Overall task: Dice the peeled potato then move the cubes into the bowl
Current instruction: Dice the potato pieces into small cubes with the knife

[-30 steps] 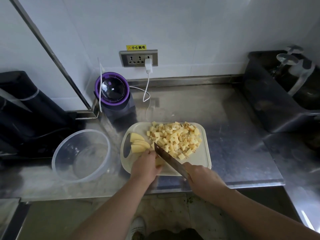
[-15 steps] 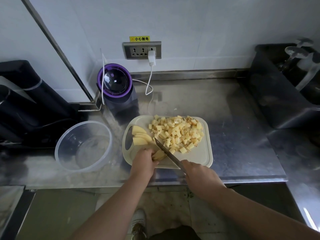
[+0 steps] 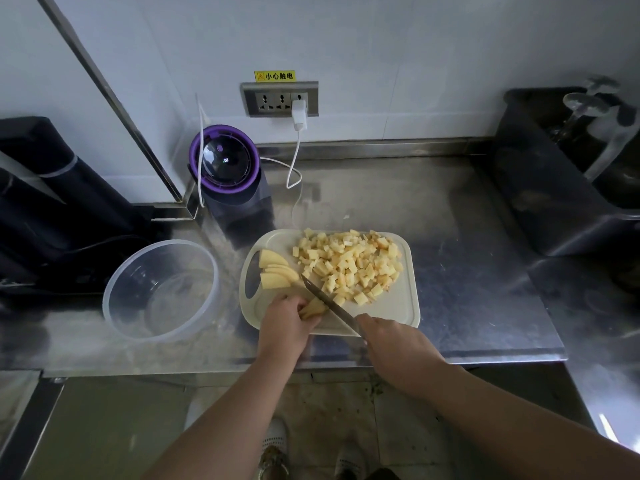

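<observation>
Pale-yellow potato strips (image 3: 312,309), pinched under the left hand (image 3: 284,322); the right hand (image 3: 393,344) grips a steel knife (image 3: 329,304), which could nick those close fingertips.

Worktop (image 3: 398,202): brushed steel, dull sheen, smeared. Bowl (image 3: 161,289): clear plastic, smooth. Cutting board (image 3: 398,306): matt off-white plastic. Knife blade (image 3: 329,303): bright metal. Potato cubes (image 3: 349,265): moist, pale yellow
</observation>
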### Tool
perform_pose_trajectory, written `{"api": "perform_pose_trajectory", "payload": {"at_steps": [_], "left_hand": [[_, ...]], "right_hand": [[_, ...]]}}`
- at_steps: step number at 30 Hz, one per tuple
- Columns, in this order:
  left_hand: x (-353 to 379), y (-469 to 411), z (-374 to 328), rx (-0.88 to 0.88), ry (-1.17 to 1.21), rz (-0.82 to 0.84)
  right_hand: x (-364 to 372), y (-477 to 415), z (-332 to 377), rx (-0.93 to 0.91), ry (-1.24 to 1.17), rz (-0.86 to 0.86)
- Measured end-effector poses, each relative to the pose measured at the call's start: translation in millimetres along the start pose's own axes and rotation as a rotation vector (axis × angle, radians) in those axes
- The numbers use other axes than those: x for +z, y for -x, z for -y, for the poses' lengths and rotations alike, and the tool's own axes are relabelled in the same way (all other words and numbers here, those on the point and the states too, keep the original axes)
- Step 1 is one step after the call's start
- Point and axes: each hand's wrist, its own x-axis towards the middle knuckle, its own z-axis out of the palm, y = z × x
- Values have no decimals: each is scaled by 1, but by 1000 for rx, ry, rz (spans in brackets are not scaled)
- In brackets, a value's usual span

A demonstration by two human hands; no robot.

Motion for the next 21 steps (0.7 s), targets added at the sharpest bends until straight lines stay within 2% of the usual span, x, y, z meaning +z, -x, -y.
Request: {"api": "perform_pose_trajectory", "payload": {"at_steps": [11, 21], "left_hand": [[-2, -1, -1, -11, 22, 33], [-2, 6, 3, -2, -4, -41]], "right_hand": [[0, 2, 5, 16, 9, -26], [-2, 15, 15, -16, 31, -31]]}}
